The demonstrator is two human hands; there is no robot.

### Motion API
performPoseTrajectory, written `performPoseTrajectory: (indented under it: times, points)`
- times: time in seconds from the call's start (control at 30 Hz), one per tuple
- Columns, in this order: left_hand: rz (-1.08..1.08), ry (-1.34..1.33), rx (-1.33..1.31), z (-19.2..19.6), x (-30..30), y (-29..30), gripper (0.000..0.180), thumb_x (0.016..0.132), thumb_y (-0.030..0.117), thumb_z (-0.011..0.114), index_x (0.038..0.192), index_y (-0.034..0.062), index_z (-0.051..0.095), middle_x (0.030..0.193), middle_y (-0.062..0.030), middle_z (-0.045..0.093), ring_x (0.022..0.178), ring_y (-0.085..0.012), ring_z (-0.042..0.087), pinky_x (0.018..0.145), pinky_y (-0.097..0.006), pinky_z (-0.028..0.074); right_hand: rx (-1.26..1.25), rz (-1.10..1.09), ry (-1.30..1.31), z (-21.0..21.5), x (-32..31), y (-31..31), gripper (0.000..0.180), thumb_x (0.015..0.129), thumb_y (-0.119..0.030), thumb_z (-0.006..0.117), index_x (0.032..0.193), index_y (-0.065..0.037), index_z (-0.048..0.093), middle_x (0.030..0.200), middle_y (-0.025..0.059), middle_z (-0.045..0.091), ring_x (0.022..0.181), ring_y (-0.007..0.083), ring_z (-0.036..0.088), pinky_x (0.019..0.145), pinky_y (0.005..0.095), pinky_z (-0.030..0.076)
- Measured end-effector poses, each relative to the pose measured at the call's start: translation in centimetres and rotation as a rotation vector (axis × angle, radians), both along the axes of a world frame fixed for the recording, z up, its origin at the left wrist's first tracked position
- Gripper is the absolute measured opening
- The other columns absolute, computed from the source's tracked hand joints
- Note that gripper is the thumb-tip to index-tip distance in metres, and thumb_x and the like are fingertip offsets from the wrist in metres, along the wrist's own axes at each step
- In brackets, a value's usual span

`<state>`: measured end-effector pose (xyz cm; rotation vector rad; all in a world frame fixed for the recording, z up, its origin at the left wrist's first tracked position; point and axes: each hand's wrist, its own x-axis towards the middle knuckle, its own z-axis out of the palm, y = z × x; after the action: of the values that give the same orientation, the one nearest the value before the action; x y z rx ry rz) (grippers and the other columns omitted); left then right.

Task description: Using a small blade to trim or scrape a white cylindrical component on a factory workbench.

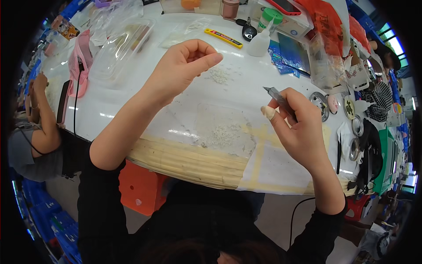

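My left hand (187,66) is raised over the far middle of the table, its thumb and fingers pinched together. Whatever lies between those fingertips is too small or hidden. In my right hand (303,127) is a grey metal craft knife (279,97), its pointed tip toward the upper left. A cream-coloured wrap (268,112) covers the tip of my right thumb. Under and between my hands, small white bits form one heap (219,75) farther away and another heap (224,134) nearer, on a clear sheet (204,115).
Pale tape (189,160) lines the table's front edge. A yellow box cutter (223,38), white squeeze bottle (260,43) and green-lidded jar (271,17) lie farther back. Clear container (116,53) stands left; round tins (318,105) sit right. Another person's arm (44,114) rests at far left.
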<state>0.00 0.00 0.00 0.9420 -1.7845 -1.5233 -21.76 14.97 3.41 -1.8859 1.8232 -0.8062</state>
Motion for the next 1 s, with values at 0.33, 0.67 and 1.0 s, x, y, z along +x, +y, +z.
performPoseTrajectory:
  times: [0.33,0.67,1.0]
  points:
    - [-0.063,-0.002,0.157,-1.7,-0.8,0.3,0.023,0.092,0.031,0.068,0.09,0.0089,0.064,0.077,0.0039,0.061,0.069,-0.0046,0.05,0.067,-0.021,0.041,0.031,0.133,-0.006,-3.6,2.0,-2.4,0.014,0.082,-0.012,0.069,0.08,0.001,0.063,0.073,0.0128,0.061,0.065,0.0282,0.058,0.059,0.0375,0.045]
    - [-0.024,0.129,0.193,-2.3,-0.3,0.4,0.02,0.094,0.029,0.065,0.096,0.0099,0.063,0.084,0.002,0.063,0.071,-0.0029,0.053,0.067,-0.019,0.043,0.069,0.174,0.074,-5.5,3.0,-2.5,0.013,0.083,-0.013,0.067,0.085,-0.002,0.061,0.081,0.0109,0.061,0.074,0.0321,0.062,0.062,0.0419,0.048]
    - [-0.035,0.165,0.295,-2.3,-0.1,0.5,0.02,0.094,0.024,0.064,0.104,0.0065,0.063,0.09,-0.002,0.064,0.078,-0.0054,0.06,0.072,-0.021,0.05,0.03,0.213,0.227,-5.5,3.2,-2.5,0.012,0.083,-0.01,0.064,0.092,-0.004,0.059,0.087,0.0099,0.059,0.074,0.0317,0.062,0.062,0.0415,0.049]
